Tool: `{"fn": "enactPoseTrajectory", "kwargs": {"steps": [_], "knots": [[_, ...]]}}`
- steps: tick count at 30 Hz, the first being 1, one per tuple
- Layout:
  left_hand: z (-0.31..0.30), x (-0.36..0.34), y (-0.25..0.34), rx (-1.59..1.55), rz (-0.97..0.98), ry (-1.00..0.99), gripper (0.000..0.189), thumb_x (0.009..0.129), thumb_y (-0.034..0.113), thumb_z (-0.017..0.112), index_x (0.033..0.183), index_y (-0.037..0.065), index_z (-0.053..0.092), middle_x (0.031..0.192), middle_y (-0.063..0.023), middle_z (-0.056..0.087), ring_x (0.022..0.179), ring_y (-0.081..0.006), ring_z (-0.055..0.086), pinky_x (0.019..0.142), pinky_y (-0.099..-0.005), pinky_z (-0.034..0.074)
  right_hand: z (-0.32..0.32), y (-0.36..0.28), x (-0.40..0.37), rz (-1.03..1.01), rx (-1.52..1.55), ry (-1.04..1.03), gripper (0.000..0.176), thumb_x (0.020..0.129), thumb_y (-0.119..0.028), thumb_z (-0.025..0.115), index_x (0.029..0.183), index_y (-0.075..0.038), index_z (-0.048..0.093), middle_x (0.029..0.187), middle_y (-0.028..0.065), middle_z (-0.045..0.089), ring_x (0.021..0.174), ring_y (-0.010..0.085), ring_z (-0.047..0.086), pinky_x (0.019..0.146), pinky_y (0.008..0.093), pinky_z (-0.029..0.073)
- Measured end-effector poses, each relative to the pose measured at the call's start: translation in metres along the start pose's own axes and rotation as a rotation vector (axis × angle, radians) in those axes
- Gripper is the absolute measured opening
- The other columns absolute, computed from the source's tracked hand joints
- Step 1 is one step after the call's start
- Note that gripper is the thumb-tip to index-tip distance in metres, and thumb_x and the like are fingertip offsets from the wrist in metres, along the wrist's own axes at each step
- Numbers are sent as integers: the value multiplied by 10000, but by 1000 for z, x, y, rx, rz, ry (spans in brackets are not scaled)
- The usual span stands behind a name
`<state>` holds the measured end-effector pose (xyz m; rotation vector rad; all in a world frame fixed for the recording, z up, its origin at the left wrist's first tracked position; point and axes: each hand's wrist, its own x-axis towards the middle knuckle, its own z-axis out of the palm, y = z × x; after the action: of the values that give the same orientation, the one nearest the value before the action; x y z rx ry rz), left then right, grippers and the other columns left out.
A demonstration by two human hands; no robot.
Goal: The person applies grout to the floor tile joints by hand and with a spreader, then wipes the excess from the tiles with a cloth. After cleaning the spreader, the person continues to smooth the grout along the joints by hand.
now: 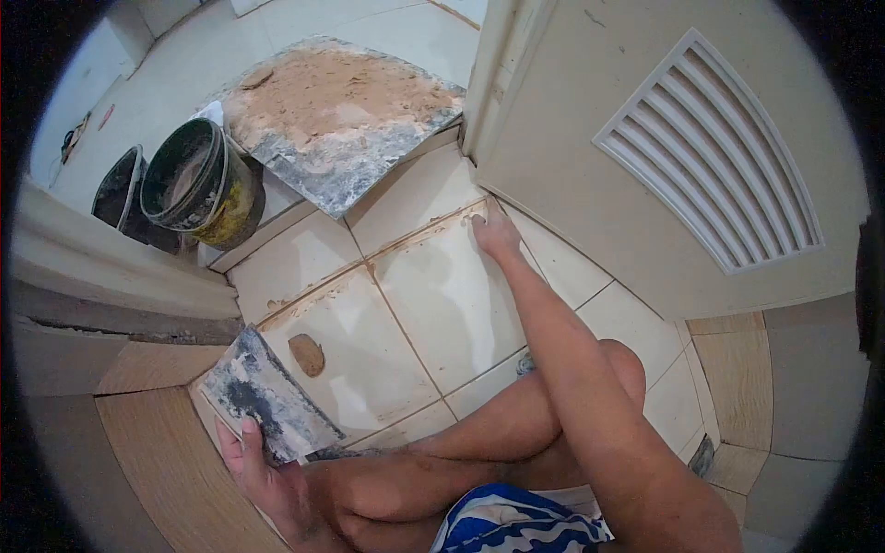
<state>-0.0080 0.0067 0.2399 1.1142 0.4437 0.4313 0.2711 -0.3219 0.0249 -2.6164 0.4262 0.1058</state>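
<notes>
My left hand [253, 461] grips the edge of a stiff flat sheet [277, 387], smeared white and dark grey, and holds it low over the floor at the left. My right hand [498, 230] reaches forward to the brown joint [429, 224] between the floor tiles, close to the door's lower corner. One of its fingers is stretched onto the joint and the thumb stands apart; I see nothing held in it. Brown, crumbly material lies along this joint. Near the sheet, a brown lump [306, 356] sits on a cream tile [359, 341].
Beyond the raised threshold, a grey-smeared board [318, 175] carries a spread of brown powder [341, 88]. Two dirty buckets stand beside it, the nearer one [230, 207] yellow-stained. A door [562, 157] with a white louvred vent [710, 152] stands at the right. My bent legs [406, 488] are close below.
</notes>
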Motion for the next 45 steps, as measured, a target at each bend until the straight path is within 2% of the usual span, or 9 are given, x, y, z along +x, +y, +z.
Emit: {"fn": "enactPoseTrajectory", "kwargs": {"steps": [5,9,13,15,25,30,40,43,45], "knots": [[-1,2,-1,1,4,-6,471,958,79,522,1393,-46,393,1290,-169,559,1153,-240,572,989,-382,469,12,-9,4,-105,-268,-231,851,876,-370,508,1517,34,120,1027,211,693,940,328,683,845,444,523],[3,0,-1,-16,2,-6,464,960,83,521,1391,-37,400,1288,-170,561,1156,-241,571,992,-381,468,8,-45,-29,-124,-269,-349,785,875,-371,481,1467,84,237,1040,265,671,983,367,656,885,440,507],[7,-3,3,-20,-2,-27,441,967,93,524,1376,-30,414,1270,-162,569,1146,-235,576,980,-378,471,14,-42,-39,-212,-138,-387,763,877,-369,479,1489,20,243,1048,275,665,998,381,648,901,454,498],[8,-3,5,-5,13,-22,432,968,96,527,1367,-29,420,1258,-156,575,1134,-231,581,973,-373,473,13,-31,-37,-202,80,-197,753,875,-363,479,1501,-17,244,1082,287,652,1029,386,637,921,455,488],[5,-2,3,-5,5,47,393,974,109,540,1329,-29,443,1207,-123,595,1090,-185,588,949,-323,464,15,-37,-45,-78,-146,-314,805,863,-351,466,1525,-10,159,1035,262,673,989,376,656,910,473,493],[7,-2,7,-5,7,41,376,975,95,529,1322,-27,447,1195,-116,598,1071,-177,592,941,-323,471,18,-42,-44,-247,-113,-297,773,851,-340,477,1527,-70,216,1018,262,677,972,380,661,894,459,502],[2,5,11,-44,46,3,372,982,73,504,1331,-34,433,1202,-121,597,1079,-178,598,942,-320,479,28,-51,-44,-269,-174,-357,707,844,-321,495,1500,-128,315,1069,230,673,988,380,651,907,456,494],[-2,3,9,-47,51,39,375,984,76,504,1334,-35,429,1210,-122,596,1079,-180,601,946,-322,479,52,-22,-31,-498,21,-294,662,843,-321,514,1475,-188,371,1047,203,685,985,378,652,914,453,492],[-6,3,7,-59,59,49,375,984,76,505,1334,-36,429,1214,-124,595,1079,-181,602,946,-322,479,41,-28,-37,-349,135,-217,618,843,-321,526,1445,-238,418,1043,175,694,991,384,649,918,458,490]]}}
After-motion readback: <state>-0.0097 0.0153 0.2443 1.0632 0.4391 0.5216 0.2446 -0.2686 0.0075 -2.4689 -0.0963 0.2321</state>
